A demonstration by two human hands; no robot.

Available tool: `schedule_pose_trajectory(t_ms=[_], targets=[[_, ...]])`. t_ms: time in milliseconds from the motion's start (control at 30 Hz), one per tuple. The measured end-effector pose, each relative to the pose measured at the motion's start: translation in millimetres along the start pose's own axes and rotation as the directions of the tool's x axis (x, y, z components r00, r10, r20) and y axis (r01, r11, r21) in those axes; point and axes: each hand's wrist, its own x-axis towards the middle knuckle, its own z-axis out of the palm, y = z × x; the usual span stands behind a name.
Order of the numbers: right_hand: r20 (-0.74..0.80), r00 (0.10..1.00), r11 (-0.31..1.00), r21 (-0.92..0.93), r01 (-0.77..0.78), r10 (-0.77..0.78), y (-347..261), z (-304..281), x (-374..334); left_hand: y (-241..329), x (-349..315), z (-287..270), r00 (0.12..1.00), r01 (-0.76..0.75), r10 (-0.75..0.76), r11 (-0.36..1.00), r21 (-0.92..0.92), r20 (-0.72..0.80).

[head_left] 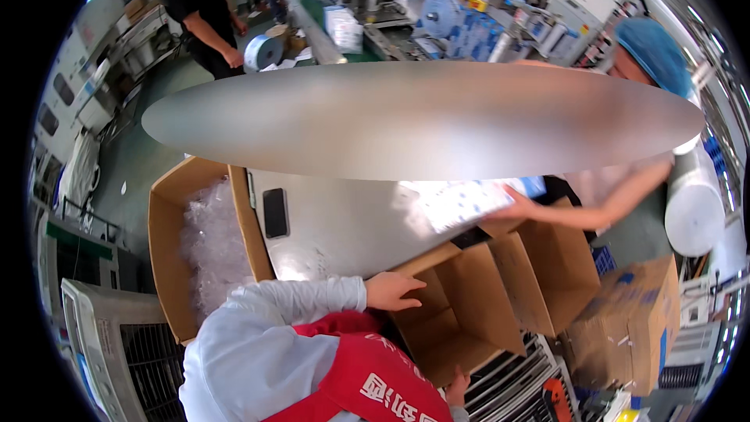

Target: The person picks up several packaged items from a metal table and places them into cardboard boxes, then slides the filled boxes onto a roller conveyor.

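An open cardboard box (445, 320) stands in front of me on a roller rack, with only bare brown walls visible inside. My left hand (394, 291) lies at its left upper edge, fingers stretched out and apart over the rim. At the near wall of the same box is my right hand (458, 389); its fingertips come up at the rim, and most of the hand is hidden. Across the table, a co-worker's hand (519, 207) holds a white and blue package (461, 203) above the table's right end.
A metal table (336, 227) carries a black phone (275, 212). Left of it, a cardboard box (168, 242) holds clear plastic bags (215, 242). A second open box (555, 266) adjoins mine; a larger carton (625, 328) stands farther right. Rollers (508, 383) run below. A blurred patch hides the far side.
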Motion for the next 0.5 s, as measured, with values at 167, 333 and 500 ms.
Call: schedule_pose_trajectory(t_ms=[167, 333, 500], targets=[[0.067, 0.957, 0.536, -0.838, -0.099, 0.281, -25, -59, 5, -80, -10, -12, 0.908, -0.053, 0.044, 0.999, -0.010, -0.417], [-0.059, 0.986, 0.165, -0.986, -0.033, -0.158, -121, 31, -19, -166, 50, -87, 0.798, 0.159, -0.031, 0.974, 0.159, -0.602], [0.006, 0.969, 0.290, -0.954, 0.080, -0.248, -169, 147, -44, -202, 196, -261, 0.559, 0.387, 0.054, 0.866, 0.317, -0.827]])
